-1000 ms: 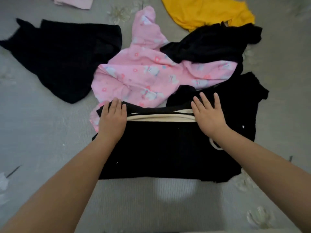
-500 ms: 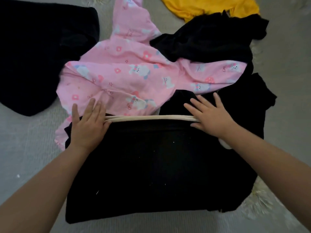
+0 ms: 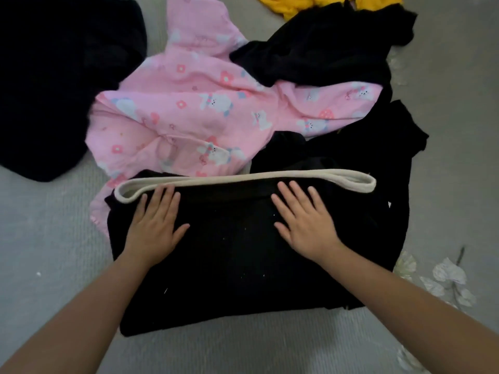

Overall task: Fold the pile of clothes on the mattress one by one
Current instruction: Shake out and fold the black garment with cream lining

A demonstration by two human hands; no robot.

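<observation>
**Flattening a black garment before the next fold**

Head view: the black garment [image 3: 237, 255] lies on the grey mattress [image 3: 48, 238] directly in front of the person, its cream-trimmed edge [image 3: 243, 180] running across the far side; the left hand [image 3: 154, 225] rests palm-down near the trim's left end, fingers straight and spread, grasping nothing; the right hand [image 3: 305, 220] lies flat further right, fingers likewise extended and released on the cloth. Beyond the trim sprawls the pink printed garment [image 3: 205, 109], partly tucked under the black one; a second black piece [image 3: 318, 47] overlaps it at the upper right, another dark garment [image 3: 54, 76] sits to the left, and a yellow one [image 3: 297, 6] peeks in at the top.

The step in hand looks like smoothing a fold; the next move probably calls for pinching one side edge and carrying it across, keeping the layers aligned, since the soft fabric may slip or bunch; several pieces remain unfolded.
</observation>
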